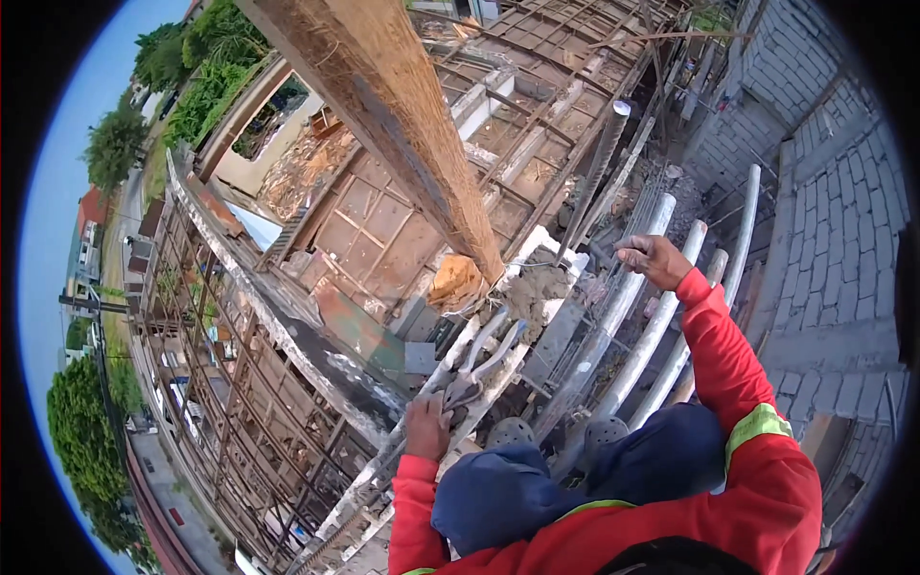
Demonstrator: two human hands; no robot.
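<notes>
At the lower middle, my left hand is closed at the jaw end of a pair of pincers, beside a narrow concrete ledge. The pincers' two pale handles point away from me along the ledge; part of my grip is hidden. My right hand is raised over the pipes, thumb and fingers pinched together. Whatever lies in that pinch is too small to make out. A rough wooden post stands ahead, with thin wire near its foot. Beside it is grey mortar-like rubble.
Beneath me, several pale pipes run alongside the ledge. A ribbed steel bar rises beyond them. Grey block walls stand at right. On the left, a rebar grid drops toward a street. Timber framing lies ahead.
</notes>
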